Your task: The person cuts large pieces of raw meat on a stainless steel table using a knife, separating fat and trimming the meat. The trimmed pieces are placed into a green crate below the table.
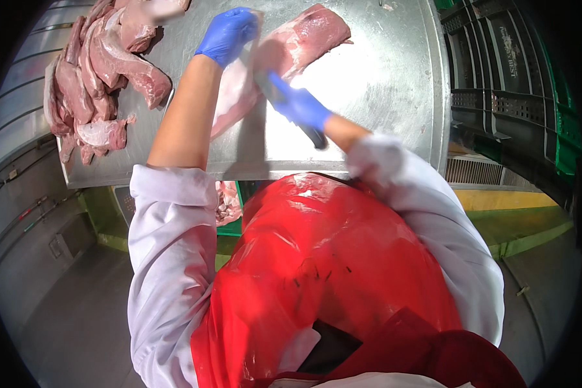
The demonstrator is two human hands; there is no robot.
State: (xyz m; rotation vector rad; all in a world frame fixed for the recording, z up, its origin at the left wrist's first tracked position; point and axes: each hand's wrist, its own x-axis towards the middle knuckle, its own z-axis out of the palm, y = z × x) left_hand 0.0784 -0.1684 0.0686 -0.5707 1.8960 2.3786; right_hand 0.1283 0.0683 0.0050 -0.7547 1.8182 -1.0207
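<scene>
The blue-gloved left hand [231, 33] has its fingers curled together, apparently clamped on the edge of a pale flap [237, 84] along the left side of a long slab of raw meat [313, 35]. That slab lies slantwise across the middle of the steel tabletop [385, 123], its far end pointing to the upper right. The blue-gloved right hand [301, 107] has its fingers closed around a knife [269, 88], whose outline is blurred, so the exact line of its edge cannot be told.

The chief danger, as I judge it, is a cut: the knife is near the left hand and forearm, and a blade slipping out of the meat on a hard pull could swing toward them. Gloves that look thin would probably give little protection. A wet, greasy surface could also let the flap slide out of the left fingers, jerking both hands. With nothing visibly pinning the slab's far end, it might twist on the smooth metal and send the knife too deep. The pile of raw meat cuts [97, 77] on the left sits near the left forearm, so a wide elbow movement could knock a piece loose
</scene>
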